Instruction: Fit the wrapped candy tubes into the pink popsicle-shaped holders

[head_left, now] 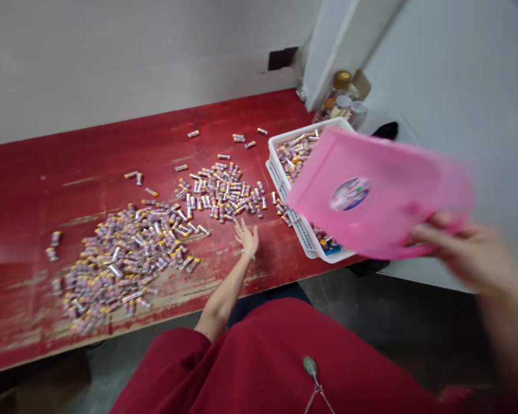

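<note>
My right hand [446,241], blurred at the wrist, grips the handle of a pink plastic dustpan [384,178] with an oval sticker. The dustpan is tilted over a white plastic basket [306,233] and covers much of it. Small pinkish tubes with yellow ends [296,152] fill the part of the basket that shows. My left hand [247,237] is open, fingers spread, at the near edge of a smaller heap of the same tubes [227,190]. Left of it spreads a larger heap of tubes [129,247]. What the tubes contain is too small to tell.
The red worn table [69,155] runs along a pale wall, with a few stray tubes on it. A gold-lidded jar [342,80] and clear plastic cups [358,112] stand behind the basket, by a white post [334,52]. A pale panel rises on the right.
</note>
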Available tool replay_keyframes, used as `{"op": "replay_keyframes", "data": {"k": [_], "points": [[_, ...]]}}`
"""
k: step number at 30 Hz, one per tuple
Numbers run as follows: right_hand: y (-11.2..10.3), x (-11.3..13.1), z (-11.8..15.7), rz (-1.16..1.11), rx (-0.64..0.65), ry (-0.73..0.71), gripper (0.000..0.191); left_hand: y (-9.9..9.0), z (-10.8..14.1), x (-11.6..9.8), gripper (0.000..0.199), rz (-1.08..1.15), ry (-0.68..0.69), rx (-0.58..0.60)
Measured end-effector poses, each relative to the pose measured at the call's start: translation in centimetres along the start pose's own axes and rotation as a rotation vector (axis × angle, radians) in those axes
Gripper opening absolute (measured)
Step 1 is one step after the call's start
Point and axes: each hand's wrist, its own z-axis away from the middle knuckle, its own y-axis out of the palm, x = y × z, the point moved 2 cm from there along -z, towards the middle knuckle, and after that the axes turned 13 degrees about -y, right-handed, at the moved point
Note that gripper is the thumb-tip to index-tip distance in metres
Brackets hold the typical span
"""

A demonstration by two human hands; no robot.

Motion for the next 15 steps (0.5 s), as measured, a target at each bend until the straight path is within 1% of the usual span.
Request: {"op": "replay_keyframes", "data": {"k": [2,3,4,5,6,8,9,11,13,15], "points": [[7.0,-4.3,4.2,-0.076,0.185,0.290,0.048,-1.9,-1.6,2.1,0.076,0.005,-0.047,-0.049],[10.1,-6.5,6.1,-0.132,0.228,0.414,0.050,-3.1,-2.8,3.0,0.075,0.006,-0.054,-0.086],[12.8,-8.9,7.7,-0.186,0.249,0.510,0.050,-4.6,-4.2,3.7,0.074,0.005,-0.054,-0.127],[14.8,-11.2,9.2,-0.217,0.236,0.581,0.048,-6.1,-5.8,4.1,0.074,0.001,-0.049,-0.167],[16.3,-13.5,10.5,-0.233,0.204,0.645,0.046,-7.7,-7.6,4.3,0.073,-0.007,-0.041,-0.201],[17.8,-17.7,12.8,-0.236,0.075,0.724,0.044,-10.7,-11.6,3.7,0.071,-0.043,-0.007,-0.237],[18.0,-19.5,13.8,-0.235,0.004,0.744,0.044,-11.9,-13.8,2.9,0.070,-0.068,0.019,-0.234],[18.5,-22.0,15.5,-0.243,-0.103,0.753,0.045,-13.6,-18.5,0.4,0.069,-0.129,0.086,-0.190],[19.6,-23.3,16.5,-0.249,-0.155,0.752,0.046,-14.2,-23.2,-3.1,0.071,-0.196,0.172,-0.107],[21.6,-23.8,16.8,-0.249,-0.166,0.750,0.047,-13.6,-27.5,-7.2,0.075,-0.271,0.275,-0.011]]}}
